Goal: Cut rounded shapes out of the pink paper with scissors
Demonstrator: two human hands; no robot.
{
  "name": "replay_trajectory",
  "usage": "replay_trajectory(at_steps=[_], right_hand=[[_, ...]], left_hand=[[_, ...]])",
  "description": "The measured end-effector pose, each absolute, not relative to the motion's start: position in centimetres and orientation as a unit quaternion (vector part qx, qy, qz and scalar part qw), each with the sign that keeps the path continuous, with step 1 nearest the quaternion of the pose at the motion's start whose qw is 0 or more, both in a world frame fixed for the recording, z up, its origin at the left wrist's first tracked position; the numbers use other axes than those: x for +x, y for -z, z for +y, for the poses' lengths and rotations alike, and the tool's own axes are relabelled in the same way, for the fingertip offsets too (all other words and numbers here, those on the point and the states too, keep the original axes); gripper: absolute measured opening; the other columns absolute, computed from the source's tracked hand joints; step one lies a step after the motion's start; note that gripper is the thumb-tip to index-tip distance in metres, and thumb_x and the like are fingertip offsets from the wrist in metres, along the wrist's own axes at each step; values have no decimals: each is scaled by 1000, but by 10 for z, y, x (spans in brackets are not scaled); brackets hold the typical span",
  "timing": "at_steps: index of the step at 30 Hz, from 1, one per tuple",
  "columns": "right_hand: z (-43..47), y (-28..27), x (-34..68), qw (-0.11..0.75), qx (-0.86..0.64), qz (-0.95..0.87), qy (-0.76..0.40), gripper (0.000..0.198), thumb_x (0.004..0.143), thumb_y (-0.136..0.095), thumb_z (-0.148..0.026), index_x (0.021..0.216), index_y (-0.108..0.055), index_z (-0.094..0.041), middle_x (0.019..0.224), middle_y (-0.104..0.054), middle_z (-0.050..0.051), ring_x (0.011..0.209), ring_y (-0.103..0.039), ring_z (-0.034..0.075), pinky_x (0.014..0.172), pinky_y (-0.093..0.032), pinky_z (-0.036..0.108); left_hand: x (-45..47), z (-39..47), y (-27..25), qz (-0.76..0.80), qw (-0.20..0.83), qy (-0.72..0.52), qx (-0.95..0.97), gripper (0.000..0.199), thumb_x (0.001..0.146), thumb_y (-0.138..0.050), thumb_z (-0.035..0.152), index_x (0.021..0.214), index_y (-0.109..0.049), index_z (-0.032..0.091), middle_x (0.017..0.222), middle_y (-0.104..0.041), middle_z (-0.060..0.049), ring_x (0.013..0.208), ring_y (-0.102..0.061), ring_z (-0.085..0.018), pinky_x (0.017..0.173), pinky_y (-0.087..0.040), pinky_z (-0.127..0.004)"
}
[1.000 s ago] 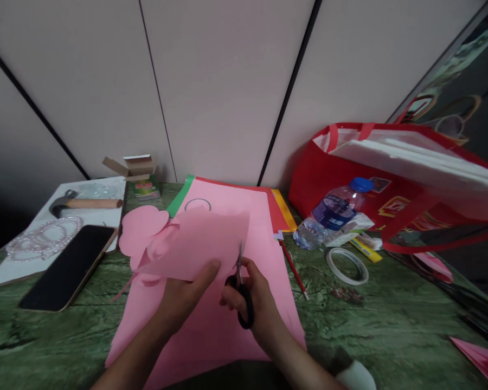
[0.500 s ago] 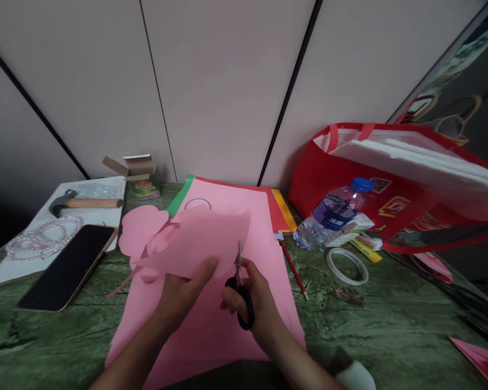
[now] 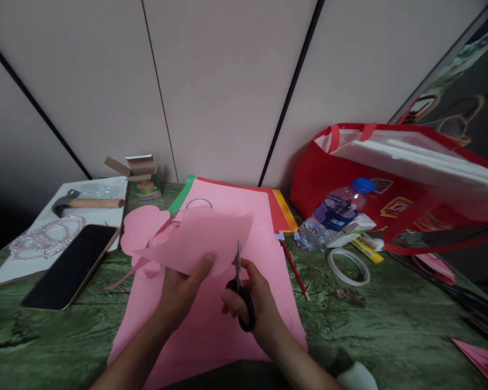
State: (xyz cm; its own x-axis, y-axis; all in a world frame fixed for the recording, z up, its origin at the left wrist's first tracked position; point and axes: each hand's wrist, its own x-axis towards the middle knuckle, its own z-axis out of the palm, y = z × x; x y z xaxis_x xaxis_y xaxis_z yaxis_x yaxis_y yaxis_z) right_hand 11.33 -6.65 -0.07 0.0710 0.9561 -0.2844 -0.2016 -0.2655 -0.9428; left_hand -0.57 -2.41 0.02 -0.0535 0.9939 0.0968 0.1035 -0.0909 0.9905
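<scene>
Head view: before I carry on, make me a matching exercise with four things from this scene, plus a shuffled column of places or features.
1. scissors
2. bottle
3. hammer
4. raised pink sheet

A. blue cap
B. in the left hand
C. in the right hand
D. wooden handle

Pairs: 1-C, 2-A, 3-D, 4-B

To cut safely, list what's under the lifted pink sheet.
Pink paper lies beneath the lifted sheet; tucked fingers of the left hand, and anything else covered, are hidden.
</scene>
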Motion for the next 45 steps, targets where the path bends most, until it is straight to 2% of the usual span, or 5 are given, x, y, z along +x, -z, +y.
replay_trajectory(at_steps=[5,9,19,31,45], right_hand=[[-66,0,111,487,-540,-349,-591,50,52,-57,-23,97,-36,-18,40,-45,-12,36,-44,10,36,-33,20],[-68,6,110,492,-528,-356,-594,50,53,-58,-21,98,-36,-19,43,-46,-12,37,-46,11,37,-34,21],[-66,26,118,544,-430,-373,-617,65,57,-73,-28,107,-31,-22,59,-49,-8,48,-42,8,45,-31,20],[-68,15,119,516,-470,-387,-602,58,57,-72,-34,101,-34,-22,58,-45,-8,47,-39,9,44,-29,21],[-68,27,119,509,-502,-408,-567,58,61,-68,-40,104,-34,-19,55,-47,-8,47,-50,12,44,-35,23]], left_hand=[[-4,-24,0,521,434,-545,493,31,68,-61,38,87,-55,15,84,-65,-6,80,-61,-19,67,-50,-28],[-4,-27,-5,572,429,-488,501,34,64,-64,40,86,-58,14,81,-68,-8,78,-63,-23,65,-51,-31],[-5,-27,0,572,438,-445,532,50,63,-65,38,104,-55,13,99,-65,-12,93,-59,-26,83,-46,-39],[-6,-28,-3,571,448,-432,536,47,64,-65,37,103,-57,13,98,-65,-12,94,-59,-26,82,-47,-39],[-5,-26,-7,548,457,-435,549,40,66,-63,32,101,-59,13,89,-68,-9,88,-61,-24,74,-50,-35]])
